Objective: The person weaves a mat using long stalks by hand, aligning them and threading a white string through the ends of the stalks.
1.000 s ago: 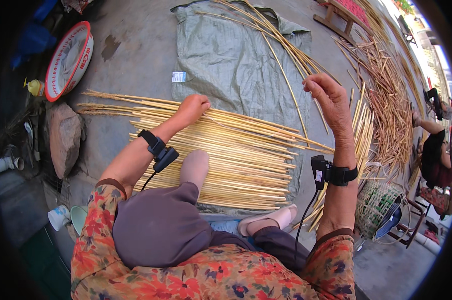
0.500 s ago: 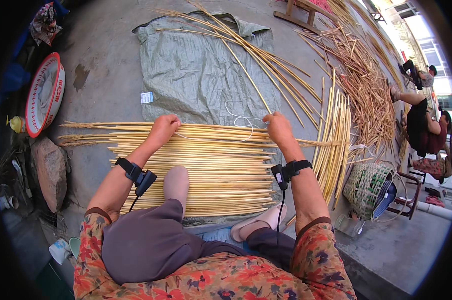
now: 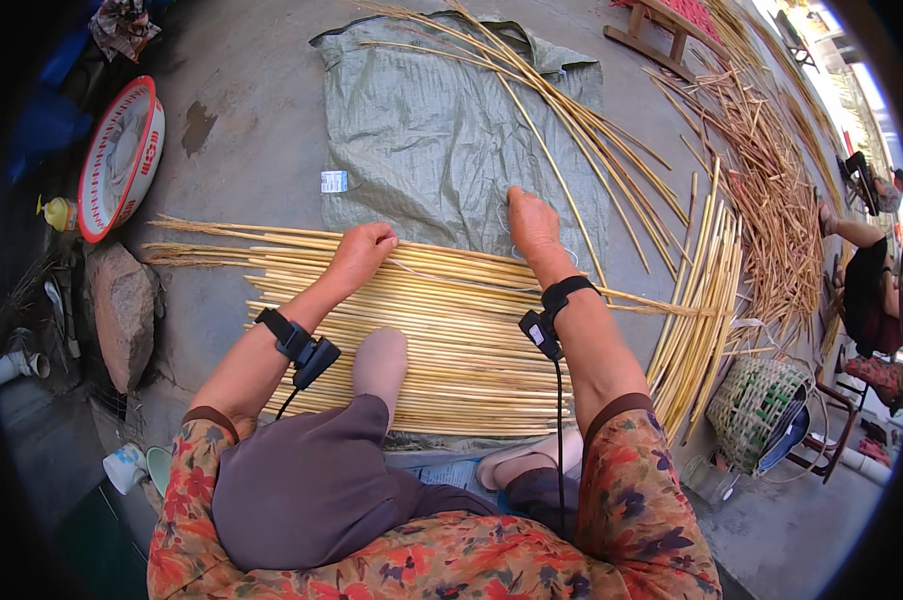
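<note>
Pale yellow plant stalks [image 3: 452,350] lie side by side in a flat mat before me. At the mat's far edge my left hand [image 3: 365,254] is closed in a pinch on a thin white string [image 3: 417,270], which runs rightward across the top stalks. My right hand [image 3: 534,222] is raised just beyond that edge, fingers pinched, with loops of the same string beside and below it. Its exact hold is partly hidden by the fingers. My left foot [image 3: 382,355] rests on the mat.
A grey-green woven sheet [image 3: 412,130] lies beyond the mat, with long loose stalks [image 3: 572,120] across it. More stalks [image 3: 697,290] and a heap of brown husks [image 3: 772,190] lie right, near a woven basket [image 3: 757,410]. A red-rimmed basin [image 3: 122,165] and rock [image 3: 122,315] stand left. Other people sit far right.
My right hand has lifted away from the mat's far edge, drawing the string with it. My left hand stays pinched at the top stalks. The whole view has shifted slightly.
</note>
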A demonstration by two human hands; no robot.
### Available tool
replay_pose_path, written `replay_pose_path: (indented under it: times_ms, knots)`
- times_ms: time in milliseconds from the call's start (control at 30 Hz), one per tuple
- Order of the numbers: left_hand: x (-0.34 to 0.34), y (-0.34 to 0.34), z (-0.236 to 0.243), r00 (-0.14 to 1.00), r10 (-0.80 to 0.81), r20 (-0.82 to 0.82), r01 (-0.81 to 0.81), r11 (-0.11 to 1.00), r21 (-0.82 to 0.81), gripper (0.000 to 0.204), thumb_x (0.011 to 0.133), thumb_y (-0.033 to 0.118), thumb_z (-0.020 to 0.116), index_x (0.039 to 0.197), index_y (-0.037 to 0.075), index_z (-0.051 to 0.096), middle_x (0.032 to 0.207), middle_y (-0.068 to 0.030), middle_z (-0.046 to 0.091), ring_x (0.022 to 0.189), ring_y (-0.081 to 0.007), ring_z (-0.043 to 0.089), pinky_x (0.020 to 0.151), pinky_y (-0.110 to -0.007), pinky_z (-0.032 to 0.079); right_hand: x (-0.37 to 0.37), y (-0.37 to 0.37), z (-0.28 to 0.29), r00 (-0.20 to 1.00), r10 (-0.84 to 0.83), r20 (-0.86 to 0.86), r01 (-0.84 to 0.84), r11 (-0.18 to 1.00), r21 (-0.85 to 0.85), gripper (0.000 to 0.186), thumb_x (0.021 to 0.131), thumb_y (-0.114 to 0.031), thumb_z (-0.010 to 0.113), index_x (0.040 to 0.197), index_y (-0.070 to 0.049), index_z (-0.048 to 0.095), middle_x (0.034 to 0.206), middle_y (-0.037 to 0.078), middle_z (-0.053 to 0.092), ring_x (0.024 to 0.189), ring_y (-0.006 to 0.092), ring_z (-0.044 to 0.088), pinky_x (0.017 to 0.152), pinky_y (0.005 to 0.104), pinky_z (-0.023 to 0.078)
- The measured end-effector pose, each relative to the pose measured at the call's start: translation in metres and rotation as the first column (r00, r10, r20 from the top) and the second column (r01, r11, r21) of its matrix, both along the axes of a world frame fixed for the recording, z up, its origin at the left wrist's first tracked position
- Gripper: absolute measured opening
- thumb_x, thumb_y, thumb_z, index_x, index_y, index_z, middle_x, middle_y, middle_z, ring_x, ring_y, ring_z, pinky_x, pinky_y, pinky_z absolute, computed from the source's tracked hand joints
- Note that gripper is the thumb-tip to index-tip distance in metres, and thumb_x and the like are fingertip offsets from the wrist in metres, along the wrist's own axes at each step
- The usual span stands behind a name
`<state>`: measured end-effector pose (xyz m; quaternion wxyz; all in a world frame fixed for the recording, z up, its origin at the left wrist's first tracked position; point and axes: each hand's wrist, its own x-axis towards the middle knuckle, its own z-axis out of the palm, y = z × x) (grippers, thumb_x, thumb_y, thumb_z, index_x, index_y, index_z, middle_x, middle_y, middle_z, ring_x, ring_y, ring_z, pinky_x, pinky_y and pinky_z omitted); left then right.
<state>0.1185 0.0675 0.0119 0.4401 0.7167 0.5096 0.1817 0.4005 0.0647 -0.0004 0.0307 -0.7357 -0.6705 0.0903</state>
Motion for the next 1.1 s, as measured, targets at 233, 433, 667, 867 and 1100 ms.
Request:
replay_pose_path:
  times_ms: [233,433,667,867,1100]
  knots:
    - [-0.010,0.002,-0.001,1.000,0.001,-0.023,0.000,0.999,0.052,0.015,0.079,0.013,0.056,0.082,-0.001,0.059,0.072,-0.0139,0.059,0.065,-0.0249,0.056,0.062,-0.032,0.044,-0.019,-0.009,0.028,0.660,-0.269,-0.701,0.236,0.961,-0.147,0.011,0.079,-0.005,0.053,0.089,0.000,0.057,0.076,0.016,0.062,0.070,0.0263,0.063,0.060,0.0345,0.052]
    - [-0.011,-0.001,-0.002,1.000,0.005,-0.004,-0.005,0.997,0.074,0.015,0.079,0.013,0.056,0.082,-0.002,0.059,0.074,-0.0146,0.058,0.067,-0.0257,0.056,0.062,-0.033,0.044,-0.068,-0.029,0.048,-0.093,-0.304,-0.948,0.012,0.952,-0.307,0.016,0.082,0.002,0.047,0.096,0.007,0.053,0.089,0.014,0.059,0.076,0.0205,0.063,0.067,0.0278,0.054]
    - [-0.013,-0.001,0.000,0.999,-0.026,-0.042,0.031,0.992,0.120,0.016,0.079,0.014,0.056,0.083,-0.001,0.059,0.076,-0.0155,0.058,0.070,-0.0281,0.056,0.063,-0.035,0.044,-0.093,-0.024,0.037,0.133,-0.334,-0.933,-0.005,0.941,-0.337,0.016,0.083,-0.005,0.052,0.094,0.005,0.057,0.081,0.009,0.061,0.078,0.0179,0.062,0.066,0.0273,0.052]
    - [-0.015,-0.002,0.000,0.998,-0.018,-0.056,0.024,0.994,0.107,0.015,0.079,0.014,0.056,0.082,-0.001,0.059,0.076,-0.0162,0.057,0.073,-0.0301,0.057,0.065,-0.036,0.044,-0.107,-0.023,0.030,0.768,0.179,-0.615,-0.110,0.983,0.148,0.014,0.078,-0.007,0.055,0.091,-0.007,0.060,0.085,0.016,0.061,0.077,0.0318,0.059,0.067,0.0374,0.047]
    - [-0.012,-0.001,-0.004,0.996,-0.068,-0.053,0.077,0.979,0.186,0.014,0.079,0.013,0.057,0.081,0.000,0.059,0.077,-0.0161,0.057,0.075,-0.0321,0.056,0.066,-0.037,0.044,-0.113,-0.029,0.003,0.871,0.277,-0.405,-0.224,0.959,0.174,0.013,0.076,-0.007,0.051,0.082,-0.009,0.062,0.082,0.009,0.060,0.082,0.0298,0.057,0.070,0.0383,0.045]
